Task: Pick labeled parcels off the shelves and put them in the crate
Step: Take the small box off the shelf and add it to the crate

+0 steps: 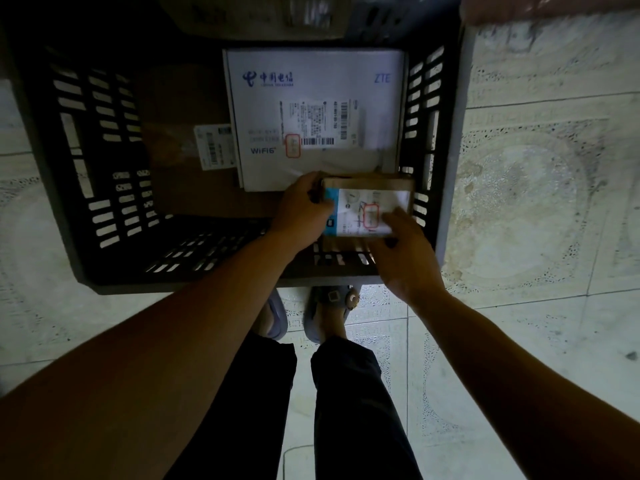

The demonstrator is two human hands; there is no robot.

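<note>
Gripping labeled parcel (363, 197), left hand (301, 206) and right hand (406, 252) curled round its edges, we are holding it inside crate (83, 157).

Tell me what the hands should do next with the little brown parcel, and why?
Probably lower the small brown parcel straight down and let go. The left hand and right hand both grip it over the near right corner of the black crate, beside the white ZTE box already lying inside, so it seems ready to be set down there.
</note>
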